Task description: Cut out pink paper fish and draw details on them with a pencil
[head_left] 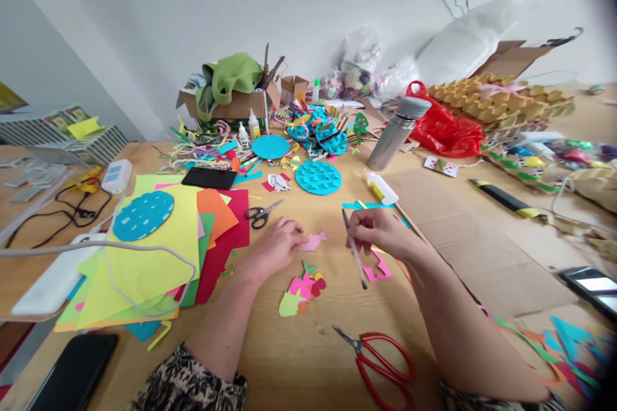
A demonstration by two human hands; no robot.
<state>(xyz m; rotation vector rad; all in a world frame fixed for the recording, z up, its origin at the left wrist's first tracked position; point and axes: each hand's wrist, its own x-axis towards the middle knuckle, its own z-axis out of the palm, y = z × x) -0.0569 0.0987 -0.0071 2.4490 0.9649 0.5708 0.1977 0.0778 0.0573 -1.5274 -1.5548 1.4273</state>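
Observation:
My left hand (284, 241), fingers bent together, grips the left end of a small pink paper fish (315, 241) lying on the table. In my right hand (373, 229) is a slim pen (357, 261), pinched between thumb and fingers and tilted, apart from the fish. Below my hands lies a pile of cut paper shapes (303, 289) in pink, green and red. A pink paper offcut (378, 266) rests under my right hand. Red-handled scissors (380, 363) lie partly open near the front edge, and small black scissors (261, 213) sit beyond my left hand.
At left are stacked coloured sheets (186, 270) with a cable across them, and a phone (72, 372). A glue bottle (380, 189), a metal flask (393, 135) and flat cardboard (463, 237) are at right. Blue discs (318, 177) and craft scraps lie at the back.

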